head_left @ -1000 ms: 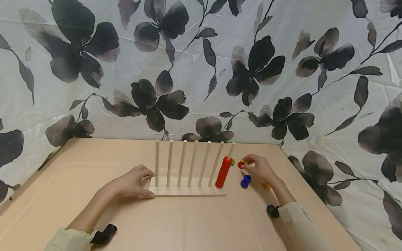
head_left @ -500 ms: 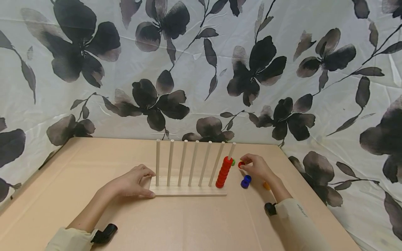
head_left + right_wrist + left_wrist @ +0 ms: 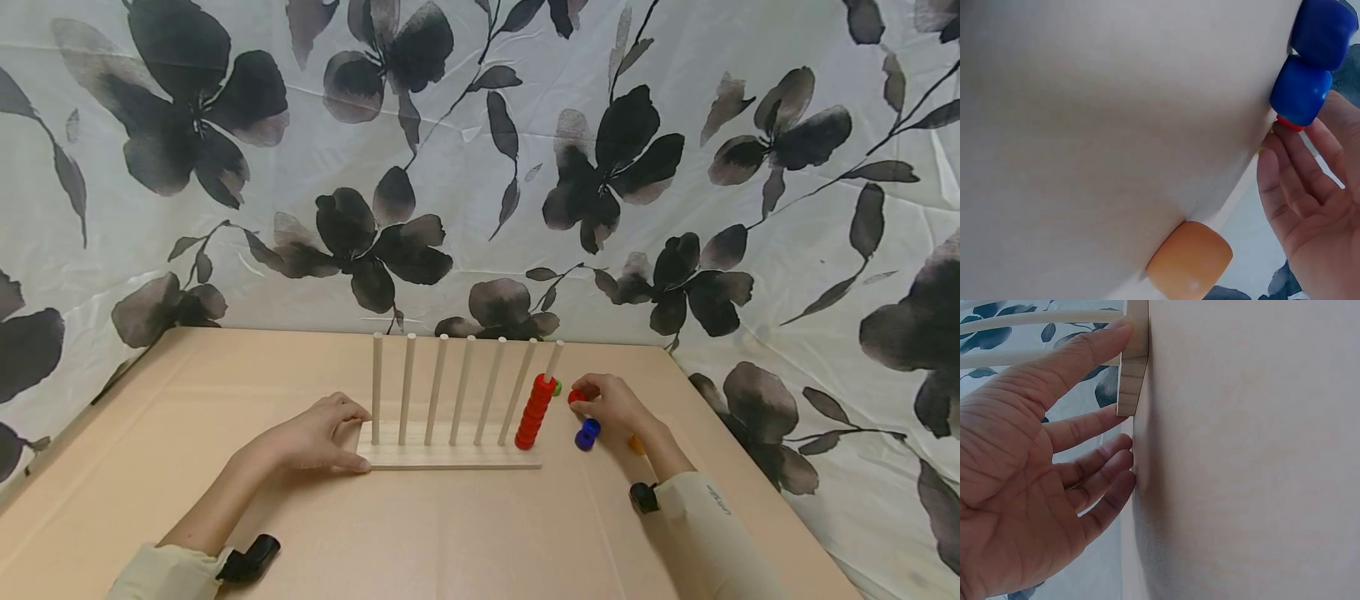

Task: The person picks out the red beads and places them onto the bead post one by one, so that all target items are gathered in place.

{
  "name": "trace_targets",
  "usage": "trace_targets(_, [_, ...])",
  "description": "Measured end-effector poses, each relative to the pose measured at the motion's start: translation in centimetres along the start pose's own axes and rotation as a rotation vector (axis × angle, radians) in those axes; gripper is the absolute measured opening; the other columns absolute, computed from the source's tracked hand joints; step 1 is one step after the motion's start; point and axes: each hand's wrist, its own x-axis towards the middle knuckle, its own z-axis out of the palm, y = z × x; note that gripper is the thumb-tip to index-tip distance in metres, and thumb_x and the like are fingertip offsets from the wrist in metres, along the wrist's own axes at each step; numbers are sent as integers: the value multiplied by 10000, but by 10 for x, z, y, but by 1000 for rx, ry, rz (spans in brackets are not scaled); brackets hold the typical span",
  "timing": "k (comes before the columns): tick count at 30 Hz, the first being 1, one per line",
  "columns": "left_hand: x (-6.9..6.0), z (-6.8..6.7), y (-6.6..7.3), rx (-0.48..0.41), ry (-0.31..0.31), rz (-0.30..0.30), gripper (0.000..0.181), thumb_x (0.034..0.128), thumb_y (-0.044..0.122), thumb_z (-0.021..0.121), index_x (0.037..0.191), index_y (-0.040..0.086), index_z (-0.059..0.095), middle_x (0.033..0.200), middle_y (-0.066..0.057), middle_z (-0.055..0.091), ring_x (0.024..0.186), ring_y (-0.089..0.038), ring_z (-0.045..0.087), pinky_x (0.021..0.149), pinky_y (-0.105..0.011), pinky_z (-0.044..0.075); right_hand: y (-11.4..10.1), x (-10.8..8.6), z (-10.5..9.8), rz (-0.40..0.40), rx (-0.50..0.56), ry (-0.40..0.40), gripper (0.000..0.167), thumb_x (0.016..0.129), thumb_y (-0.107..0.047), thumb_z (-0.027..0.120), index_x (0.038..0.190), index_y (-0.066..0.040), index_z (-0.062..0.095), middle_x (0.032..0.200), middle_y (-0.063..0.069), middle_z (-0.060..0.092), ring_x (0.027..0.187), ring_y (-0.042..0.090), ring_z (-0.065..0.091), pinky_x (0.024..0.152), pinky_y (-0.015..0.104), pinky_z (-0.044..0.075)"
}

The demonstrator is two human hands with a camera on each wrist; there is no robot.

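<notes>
A wooden peg stand (image 3: pixel 450 457) with a row of upright pegs stands mid-table. Several red beads (image 3: pixel 534 412) are stacked on its rightmost peg. My left hand (image 3: pixel 318 433) grips the left end of the stand's base, thumb at the front; in the left wrist view its thumb lies on the wooden base (image 3: pixel 1132 387), index fingertip at the corner. To the right of the stand, my right hand (image 3: pixel 618 404) pinches a loose red bead (image 3: pixel 576 397) between thumb and fingers. In the right wrist view that red bead (image 3: pixel 1290 124) is mostly hidden behind a blue bead.
Two blue beads (image 3: pixel 587 434) sit just in front of the right hand. An orange bead (image 3: pixel 1190 261) lies by the right wrist, and a green bead (image 3: pixel 557 387) is partly hidden behind the red stack. A floral cloth (image 3: pixel 480 167) hangs behind the table.
My right hand has shifted slightly toward me with the red bead. The yellow bead seen beside it earlier is now hidden in the head view. The left hand stays on the stand.
</notes>
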Motion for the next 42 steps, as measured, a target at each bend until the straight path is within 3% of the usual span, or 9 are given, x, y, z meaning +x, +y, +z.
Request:
trace_targets(15, [2, 0, -4, 0, -3, 2, 693, 739, 389, 919, 1261, 31, 639, 1241, -86, 559, 1250, -364, 490, 1064, -576, 420, 2, -3, 1, -15, -28, 4, 267, 915, -149, 783, 1122, -5, 697, 1015, 85, 714, 969, 272, 648, 923, 461, 544])
trace_targets(25, [6, -4, -8, -4, -7, 14, 693, 742, 390, 917, 1262, 25, 640, 1237, -90, 561, 1249, -370, 490, 1063, -581, 420, -5, -4, -4, 4, -31, 77, 297, 918, -191, 781, 1160, -38, 702, 1074, 104, 722, 1044, 321, 647, 947, 519, 531])
trace_targets(42, [6, -5, -9, -3, -8, 19, 703, 745, 408, 912, 1270, 31, 636, 1243, -85, 559, 1252, -368, 490, 1055, -580, 424, -16, -18, -17, -113, 1, 214, 338, 926, -177, 774, 1199, -1, 679, 1112, 154, 729, 1056, 369, 663, 945, 585, 529])
